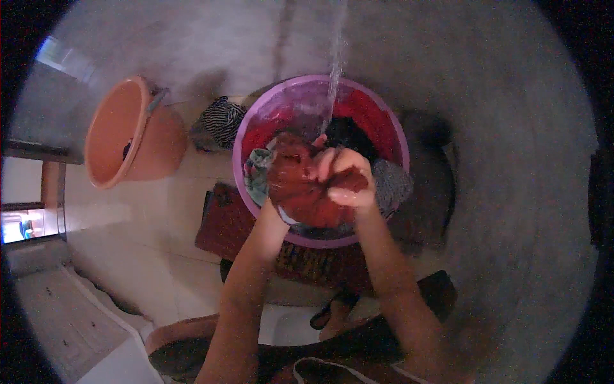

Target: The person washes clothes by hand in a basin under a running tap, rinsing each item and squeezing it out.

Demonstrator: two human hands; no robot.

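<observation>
A wet red cloth (pixel 302 192) is bunched between my two hands above a pink plastic tub (pixel 243 192). My right hand (pixel 352 165) grips its right side, with the fingers curled over a fold. The cloth covers most of my left hand (pixel 274 217), which holds it from the left and below. A stream of water (pixel 336 62) falls from above into the tub, just behind the cloth. In the tub lie a red garment (pixel 367 113), a black garment (pixel 350 134), a grey knitted cloth (pixel 391 185) and a greenish cloth (pixel 259 177).
An orange plastic tub (pixel 160 144) tilts on the tiled floor (pixel 144 221) at left. Beside it lies a striped cloth bundle (pixel 223 120). A dark red mat (pixel 225 221) extends under the pink tub. A white stool or basin (pixel 288 324) is near my sandalled foot (pixel 338 312).
</observation>
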